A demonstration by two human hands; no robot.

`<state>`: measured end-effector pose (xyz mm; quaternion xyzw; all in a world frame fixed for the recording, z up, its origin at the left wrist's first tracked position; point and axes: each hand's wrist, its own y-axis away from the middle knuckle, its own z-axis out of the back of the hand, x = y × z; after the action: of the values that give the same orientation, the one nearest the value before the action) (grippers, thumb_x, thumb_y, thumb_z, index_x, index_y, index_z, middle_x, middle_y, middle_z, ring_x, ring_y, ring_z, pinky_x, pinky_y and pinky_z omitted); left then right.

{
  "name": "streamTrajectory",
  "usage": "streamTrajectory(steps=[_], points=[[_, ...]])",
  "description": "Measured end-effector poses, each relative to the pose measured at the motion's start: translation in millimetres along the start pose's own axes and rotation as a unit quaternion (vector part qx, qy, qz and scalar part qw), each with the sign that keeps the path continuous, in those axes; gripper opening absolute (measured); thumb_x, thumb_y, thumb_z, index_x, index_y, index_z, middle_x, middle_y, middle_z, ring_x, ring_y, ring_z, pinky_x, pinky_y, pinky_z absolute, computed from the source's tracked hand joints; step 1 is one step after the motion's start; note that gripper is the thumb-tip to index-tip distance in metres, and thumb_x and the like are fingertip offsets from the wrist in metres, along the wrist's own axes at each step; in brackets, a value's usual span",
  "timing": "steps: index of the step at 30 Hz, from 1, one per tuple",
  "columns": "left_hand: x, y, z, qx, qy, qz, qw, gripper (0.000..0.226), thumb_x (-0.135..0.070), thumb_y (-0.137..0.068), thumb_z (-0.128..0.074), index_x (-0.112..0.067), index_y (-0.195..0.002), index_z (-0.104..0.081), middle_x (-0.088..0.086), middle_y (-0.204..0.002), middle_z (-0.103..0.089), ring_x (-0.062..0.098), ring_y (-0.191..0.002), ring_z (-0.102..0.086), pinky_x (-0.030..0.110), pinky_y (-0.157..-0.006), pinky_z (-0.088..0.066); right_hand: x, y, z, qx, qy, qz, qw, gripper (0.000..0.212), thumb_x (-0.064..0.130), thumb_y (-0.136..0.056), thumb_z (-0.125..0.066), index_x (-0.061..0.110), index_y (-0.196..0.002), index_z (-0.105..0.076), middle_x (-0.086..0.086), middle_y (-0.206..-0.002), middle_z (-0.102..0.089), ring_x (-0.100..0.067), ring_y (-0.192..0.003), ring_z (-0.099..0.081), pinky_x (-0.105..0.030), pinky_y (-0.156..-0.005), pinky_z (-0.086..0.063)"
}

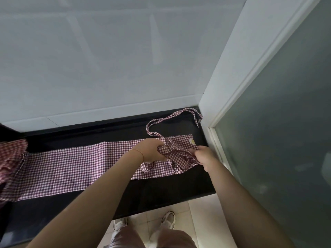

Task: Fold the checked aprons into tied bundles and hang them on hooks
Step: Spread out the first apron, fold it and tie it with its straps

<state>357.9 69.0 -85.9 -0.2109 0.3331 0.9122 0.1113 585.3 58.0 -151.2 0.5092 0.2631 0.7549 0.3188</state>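
Both hands (154, 151) (204, 155) grip apron (71, 163) on black counter (161, 190).

A red-and-white checked apron (71, 163) lies folded into a long strip along a black counter (161, 190), its strap (161, 120) looping toward the white wall behind. Both hands work at its right end — the left hand (152, 151) grips bunched cloth, the right hand (204, 156) pinches a fold just beside it. More checked fabric (10, 154) sits at the counter's left edge — white shoes (168, 220) stand on the pale tiled floor below.
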Motion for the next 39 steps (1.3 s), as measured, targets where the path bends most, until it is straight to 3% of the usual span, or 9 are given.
streamTrajectory(steps=[6, 10, 13, 16, 20, 24, 30, 35, 39], points=[[26, 5, -14, 0.007, -0.159, 0.084, 0.984, 0.029, -0.042, -0.097, -0.054, -0.022, -0.115, -0.063, -0.002, -0.112, -0.063, 0.018, -0.104, -0.059, 0.033, -0.087, -0.05, -16, 0, 3, -0.068, 0.11, 0.08, 0.988, 0.025, 0.01, -0.098, -0.056, 0.005, -0.122, -0.064, -0.012, -0.117, -0.066, -0.028, -0.103, -0.063, -0.032, -0.081, -0.051], [30, 4, -24, -0.012, -0.16, 0.093, 0.983, 0.031, -0.045, -0.094, -0.057, -0.022, -0.113, -0.062, -0.003, -0.106, -0.062, 0.017, -0.098, -0.059, 0.032, -0.084, -0.052, -10, 13, -18, -0.248, 0.284, 0.263, 0.888, 0.028, 0.011, -0.092, -0.06, 0.006, -0.12, -0.057, -0.01, -0.115, -0.057, -0.024, -0.105, -0.059, -0.032, -0.087, -0.051], [30, 6, -24, -0.032, -0.145, 0.083, 0.985, 0.028, -0.048, -0.091, -0.059, -0.024, -0.106, -0.061, -0.006, -0.096, -0.06, 0.015, -0.09, -0.059, 0.032, -0.082, -0.054, -4, 14, -41, -0.209, 0.294, 0.376, 0.853, 0.039, 0.021, -0.099, -0.054, 0.008, -0.136, -0.051, -0.012, -0.134, -0.054, -0.025, -0.123, -0.054, -0.031, -0.101, -0.046], [29, 12, -21, -0.078, -0.109, 0.05, 0.99, 0.019, -0.047, -0.088, -0.061, -0.028, -0.092, -0.059, -0.008, -0.088, -0.062, 0.013, -0.084, -0.06, 0.032, -0.077, -0.056, -5, 7, -55, -0.134, 0.296, 0.364, 0.873, 0.054, 0.04, -0.104, -0.04, 0.016, -0.153, -0.034, -0.009, -0.16, -0.03, -0.026, -0.148, -0.028, -0.043, -0.121, -0.028], [33, 17, -17, -0.102, -0.086, 0.001, 0.991, 0.018, -0.04, -0.086, -0.065, -0.028, -0.098, -0.059, -0.01, -0.083, -0.059, 0.013, -0.081, -0.059, 0.03, -0.072, -0.052, -26, -5, -57, -0.071, 0.326, 0.33, 0.883, 0.076, 0.071, -0.095, -0.016, 0.029, -0.159, -0.012, -0.001, -0.168, -0.006, -0.022, -0.154, -0.006, -0.044, -0.124, -0.008], [59, 11, -25, -0.052, -0.197, 0.066, 0.977, 0.028, -0.038, -0.092, -0.06, -0.025, -0.116, -0.059, 0.0, -0.113, -0.062, 0.021, -0.103, -0.059, 0.036, -0.085, -0.05, -45, -15, -55, -0.084, 0.406, 0.341, 0.843, 0.086, 0.078, -0.089, 0.001, 0.03, -0.16, -0.004, -0.001, -0.168, 0.0, -0.021, -0.155, 0.003, -0.043, -0.125, 0.001], [81, 9, -57, -0.121, -0.224, 0.072, 0.964, 0.047, -0.035, -0.092, -0.055, -0.02, -0.134, -0.04, 0.009, -0.139, -0.039, 0.025, -0.127, -0.041, 0.044, -0.105, -0.041, -51, -28, -42, -0.092, 0.477, 0.357, 0.798, 0.079, 0.07, -0.094, 0.001, 0.028, -0.16, -0.008, -0.005, -0.168, -0.003, -0.024, -0.155, 0.002, -0.046, -0.125, -0.002], [86, 12, -75, -0.144, -0.147, 0.045, 0.977, 0.073, -0.059, -0.092, -0.049, -0.034, -0.154, -0.019, 0.007, -0.164, -0.008, 0.033, -0.152, -0.004, 0.057, -0.12, -0.012, -27, -13, -66, -0.192, 0.462, 0.333, 0.799, 0.06, 0.036, -0.097, -0.031, 0.011, -0.152, -0.035, -0.019, -0.162, -0.024, -0.038, -0.151, -0.017, -0.056, -0.123, -0.013], [102, 10, -88, -0.16, -0.118, 0.077, 0.977, 0.103, -0.086, -0.077, -0.042, -0.038, -0.156, 0.005, -0.002, -0.166, 0.011, 0.03, -0.151, 0.017, 0.06, -0.119, 0.007, -39, -11, -89, -0.221, 0.44, 0.292, 0.82, 0.072, 0.057, -0.097, -0.027, 0.013, -0.154, -0.03, -0.022, -0.159, -0.029, -0.044, -0.147, -0.024, -0.06, -0.119, -0.017]])
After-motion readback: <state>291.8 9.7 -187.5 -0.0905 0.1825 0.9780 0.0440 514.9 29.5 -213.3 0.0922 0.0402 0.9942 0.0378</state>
